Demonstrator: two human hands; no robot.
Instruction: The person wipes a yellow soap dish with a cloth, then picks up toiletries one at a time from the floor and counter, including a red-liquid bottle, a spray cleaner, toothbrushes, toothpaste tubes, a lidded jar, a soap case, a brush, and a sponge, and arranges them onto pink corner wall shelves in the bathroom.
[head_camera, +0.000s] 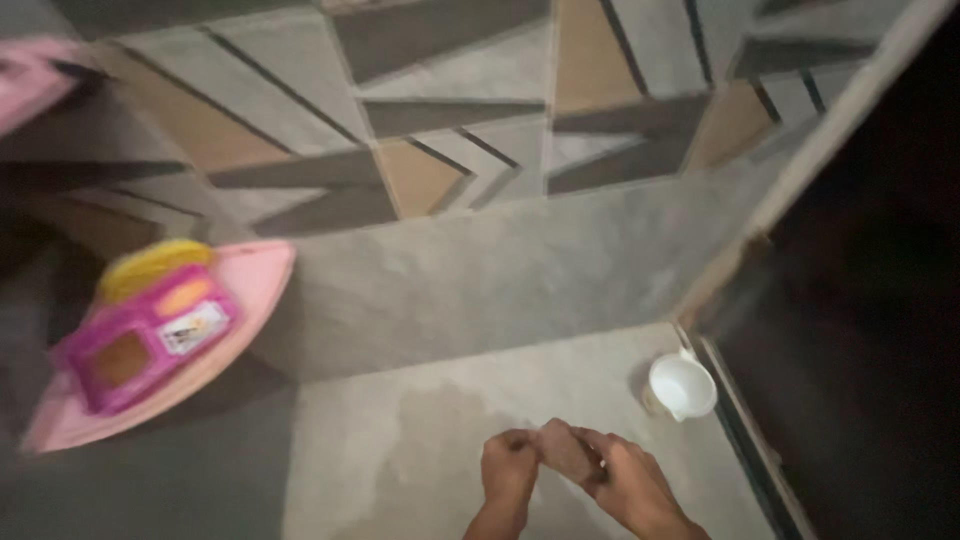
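Two hands are brought together low in the frame over the wet floor (420, 440). A small brownish piece (562, 450) is pinched between them: left hand (508, 468) curled shut on its left edge, right hand (628, 485) closed over its right side. What the piece is cannot be told. A white cup (682, 386) sits near, up-right of the right hand. A pink shelf (240, 300) with pink box (150, 340) is mounted well left.

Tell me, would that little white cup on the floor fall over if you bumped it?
The white cup looks like thin plastic, so probably light and easy to slide. It sits low and wide, so tipping seems less likely. Its side handle might stop it rolling far.
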